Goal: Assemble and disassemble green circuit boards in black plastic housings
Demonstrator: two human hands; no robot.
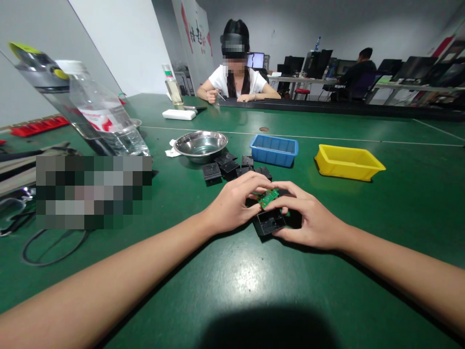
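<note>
Left hand [232,203] and right hand [312,220] both pinch a small green circuit board [269,197] over an open black plastic housing [269,223] on the green tabletop [254,291]. Risk, as I judge it: uneven fingertip pressure tilts the board, so it jams or flexes.

I see a small green printed circuit board [268,197], rectangular with pale solder marks, tilted up at its far end just above a black plastic housing [269,222]. That housing is an open, box-shaped shell, hollow side up, resting on the green table mat directly beneath the board.
</note>
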